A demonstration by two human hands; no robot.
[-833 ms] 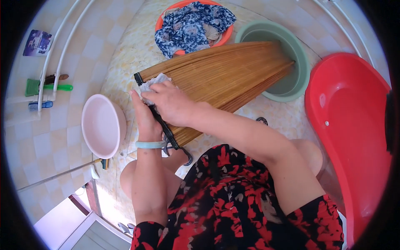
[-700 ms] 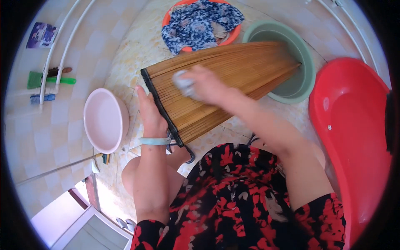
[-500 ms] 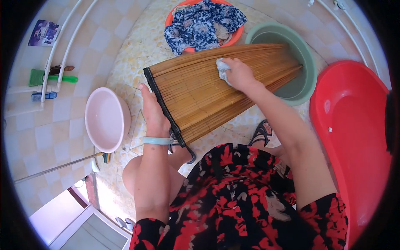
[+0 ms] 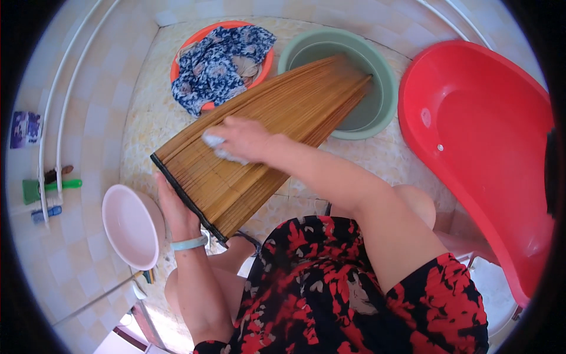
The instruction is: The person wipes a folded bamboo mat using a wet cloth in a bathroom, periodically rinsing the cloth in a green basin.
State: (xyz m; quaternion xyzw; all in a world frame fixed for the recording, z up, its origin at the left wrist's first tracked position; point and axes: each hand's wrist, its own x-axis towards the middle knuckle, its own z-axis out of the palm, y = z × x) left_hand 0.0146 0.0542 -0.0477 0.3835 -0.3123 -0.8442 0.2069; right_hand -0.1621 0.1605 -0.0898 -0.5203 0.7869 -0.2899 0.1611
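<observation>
A folded bamboo mat [image 4: 295,97] with a black-bound end slants across the view. Its far end dips into a green tub [image 4: 387,97] that looks to hold water. At the near left end, my left hand [image 4: 181,213] holds the mat by its black edge, with part of the fingers hidden under it. My right hand [image 4: 247,140] is closed round a crumpled white cloth [image 4: 213,140] and presses it on the mat's upper face. This hand is slightly blurred.
An orange basin [image 4: 268,64] with blue-and-white patterned fabric [image 4: 212,68] stands beyond the mat. On the left is a pale pink basin [image 4: 156,227]; on the right, a large red bathtub [image 4: 471,124]. Brushes [image 4: 53,187] hang near white pipes [image 4: 65,112] on the tiled wall.
My right hand has slid the cloth along the mat towards its black-edged end. The whole view has shifted, so the tubs and the mat lie further left in it.
</observation>
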